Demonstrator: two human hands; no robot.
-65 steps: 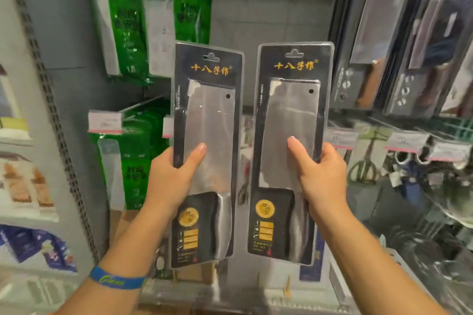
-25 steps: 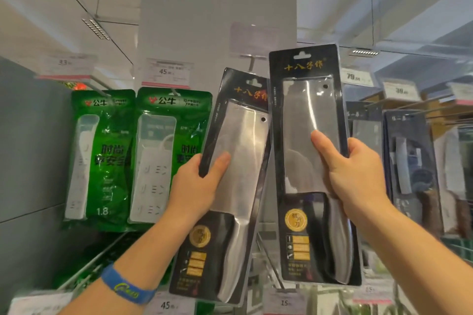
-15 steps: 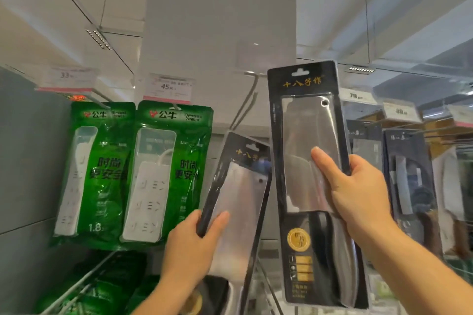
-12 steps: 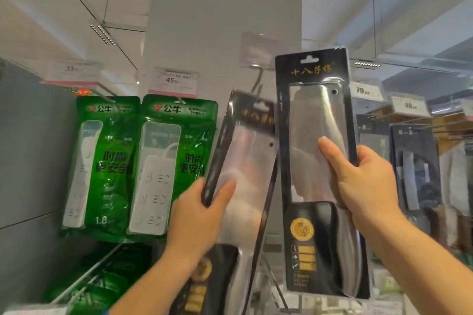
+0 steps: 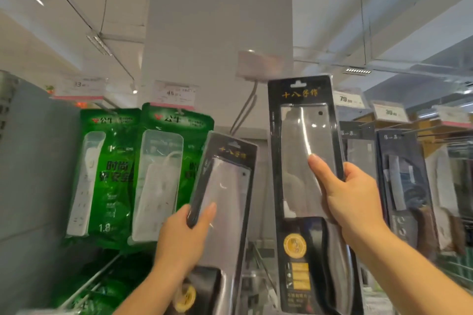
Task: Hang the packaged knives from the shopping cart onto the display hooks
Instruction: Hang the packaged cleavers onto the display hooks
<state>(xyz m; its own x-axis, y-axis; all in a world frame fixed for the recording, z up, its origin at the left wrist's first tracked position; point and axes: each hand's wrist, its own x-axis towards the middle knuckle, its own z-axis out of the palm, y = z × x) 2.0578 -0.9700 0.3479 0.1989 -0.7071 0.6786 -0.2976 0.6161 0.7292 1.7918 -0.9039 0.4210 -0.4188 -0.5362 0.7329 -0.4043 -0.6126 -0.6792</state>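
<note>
Scene: A person is reaching up at a store display, one packaged cleaver in each hand, at centre frame.
Left hand: The left hand [image 5: 184, 240] is gripping the left packaged knife [image 5: 225, 186] by its left edge, thumb across the clear blister. The pack is tilting and sitting low in the lower centre.
Right hand: The right hand [image 5: 355, 202] is wrapping around the right edge of the right packaged knife [image 5: 302, 148], thumb pressing the front. This pack is standing upright and higher, right of centre.
Hook: The display hook [image 5: 245, 110] is slanting down from a blank price-tag holder [image 5: 261, 64] at upper centre, bare, between the two packs.
Step in hand: By the look of it, the right pack is being lined up first, its hang slot [image 5: 298, 82] sitting just right of the holder and not yet threaded.
Doing it well: The slot is likely needing to meet the hook's tip squarely, card kept flat-on, then slide back along the wire; the left pack is best waiting clear below.
Risk: A tilted card could be snagging the tag holder.
Surroundings: Green power-strip packs [image 5: 163, 174] are hanging at left, other hanging knife packs [image 5: 401, 181] at right; the cart is lying out of view.
</note>
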